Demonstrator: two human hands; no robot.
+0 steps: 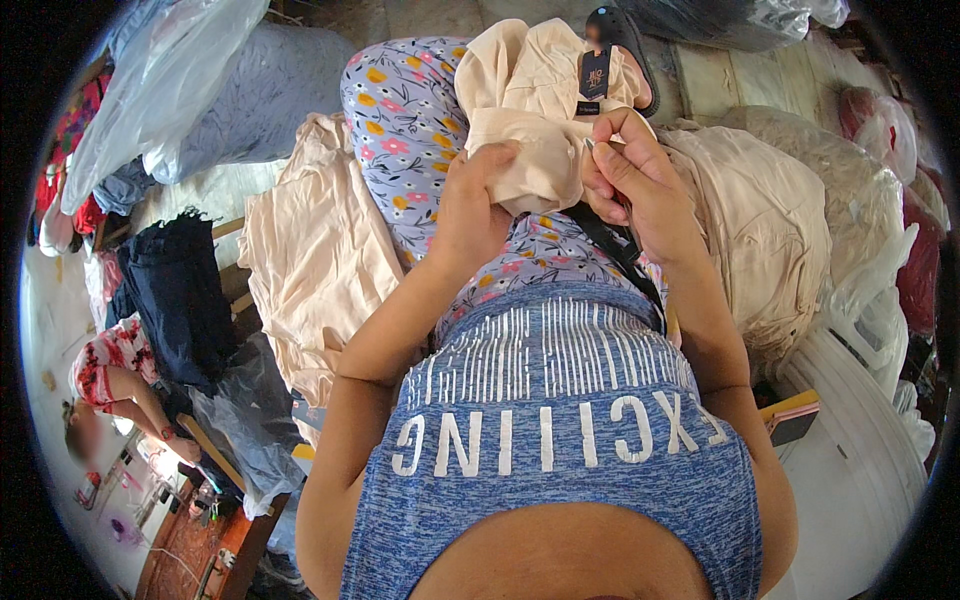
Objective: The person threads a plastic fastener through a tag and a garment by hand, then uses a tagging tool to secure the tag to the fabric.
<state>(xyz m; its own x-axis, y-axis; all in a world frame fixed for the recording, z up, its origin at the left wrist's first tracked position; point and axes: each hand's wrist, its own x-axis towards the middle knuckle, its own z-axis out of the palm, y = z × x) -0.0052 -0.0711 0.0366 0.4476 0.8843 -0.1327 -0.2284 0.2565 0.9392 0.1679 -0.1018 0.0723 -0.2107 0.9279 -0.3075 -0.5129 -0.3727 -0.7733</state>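
A cream garment (pixel 535 165) lies bunched over my lap, with a dark paper hang tag (pixel 593 76) and a small dark label at its far side. My left hand (pixel 475 200) grips a folded part of the garment, thumb on top. Just right of that fold, my right hand (pixel 640 175) is closed, with thumb and fingers pinched together at the cloth. A small dark tip shows between those fingers; what it belongs to is hidden in the hand. Beneath the garment are my flower-patterned trousers (pixel 400 130).
Cream cloth piles lie to my left (pixel 315 270) and right (pixel 750 220). Clear plastic bags (pixel 860 190) stand beyond the right pile. Dark folded cloth (pixel 180 290) hangs at left. Lower left, another person's arm (pixel 140 400) reaches over a wooden table (pixel 205 545). A white plastic chair (pixel 850 440) stands at right.
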